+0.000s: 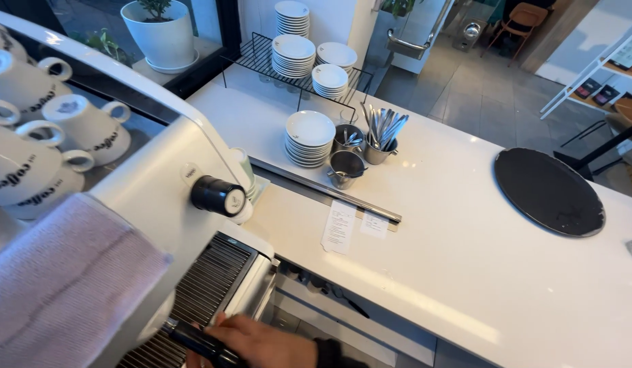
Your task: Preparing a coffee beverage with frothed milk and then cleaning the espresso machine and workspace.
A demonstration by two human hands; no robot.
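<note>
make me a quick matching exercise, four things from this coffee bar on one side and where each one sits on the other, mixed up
Things:
1. round black tray
2. white mugs
3. black handle
4. two paper slips

Places:
A. on top of the espresso machine
B. in the person's hand
C. far right of the white counter
D. counter edge, below the metal cups

Pairs: 1-C, 2-A, 3-B, 4-D
</note>
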